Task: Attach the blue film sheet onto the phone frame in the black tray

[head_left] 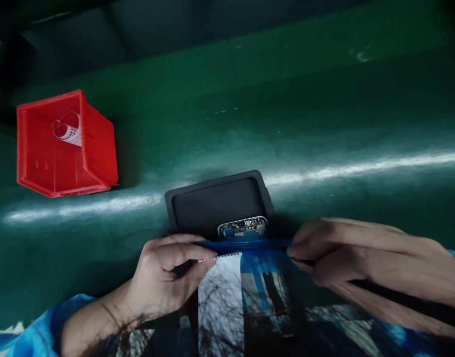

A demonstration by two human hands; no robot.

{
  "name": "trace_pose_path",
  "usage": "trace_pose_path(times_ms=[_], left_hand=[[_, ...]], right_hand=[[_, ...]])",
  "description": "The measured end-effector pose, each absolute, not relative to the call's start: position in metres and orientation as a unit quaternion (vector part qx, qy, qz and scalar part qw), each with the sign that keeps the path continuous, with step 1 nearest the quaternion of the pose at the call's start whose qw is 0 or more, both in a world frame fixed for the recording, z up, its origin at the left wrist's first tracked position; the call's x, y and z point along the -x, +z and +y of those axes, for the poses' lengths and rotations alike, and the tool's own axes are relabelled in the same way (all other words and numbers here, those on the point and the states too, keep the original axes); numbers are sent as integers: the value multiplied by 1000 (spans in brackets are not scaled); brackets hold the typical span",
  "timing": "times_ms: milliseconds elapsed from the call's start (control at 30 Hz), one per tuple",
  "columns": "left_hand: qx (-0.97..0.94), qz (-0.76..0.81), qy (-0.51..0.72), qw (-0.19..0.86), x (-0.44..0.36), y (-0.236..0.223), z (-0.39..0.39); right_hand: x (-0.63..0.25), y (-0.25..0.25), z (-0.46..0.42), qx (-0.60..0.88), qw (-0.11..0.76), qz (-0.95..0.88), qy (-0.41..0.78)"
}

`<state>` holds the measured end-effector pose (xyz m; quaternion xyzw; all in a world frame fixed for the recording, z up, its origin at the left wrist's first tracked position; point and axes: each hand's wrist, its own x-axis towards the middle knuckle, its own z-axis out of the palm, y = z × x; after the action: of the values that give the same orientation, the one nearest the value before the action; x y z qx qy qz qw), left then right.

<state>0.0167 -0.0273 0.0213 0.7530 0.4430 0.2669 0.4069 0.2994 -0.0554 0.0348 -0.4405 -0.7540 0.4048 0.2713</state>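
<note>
Left hand [168,277]: fingers curled, thumb + forefinger pinching the left end of the panel's top edge; knuckles toward cam, blue sleeve at the wrist.
Right hand [357,263]: fingers stretched flat & close together, tips pinching the right end of the same edge. Wrist runs off frame to the right.
Panel [246,287]: thin glossy sheet, prob. a phone screen or back glass. Held btwn both hands, tilted up toward cam, its far edge sitting just over the tray's near rim. Face mirrors bare branches + bluish shapes, so the surface itself is hard to read.
Board [243,228]: small circuit part w/ chips & contacts, showing just above the panel's top edge, inside the tray at its near side. Can't tell if it is attached to the panel or lying loose.
Tray [212,198]: black, shallow, rounded corners, flat on the mat, touching or nearly touching the panel edge.
Mat [324,124]: dark green bench top, a streak of glare across it.
Bin [64,144]: red, well apart at far left, tipped on its side, a white roll w/ red print inside.
Step (my read): panel is being lined up w/ the tray, both ends gripped.
Next move calls for: even pressure both sides, edge kept level, fingers off the board's contacts; thin glass, so no twisting.
</note>
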Motion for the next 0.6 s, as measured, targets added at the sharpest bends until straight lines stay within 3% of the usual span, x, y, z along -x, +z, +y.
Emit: trace_pose_path(times_ms=[600], left_hand=[[-716, 473, 235, 457, -16, 25, -24]], right_hand=[[-295, 32, -42, 364, 297, -791, 391]])
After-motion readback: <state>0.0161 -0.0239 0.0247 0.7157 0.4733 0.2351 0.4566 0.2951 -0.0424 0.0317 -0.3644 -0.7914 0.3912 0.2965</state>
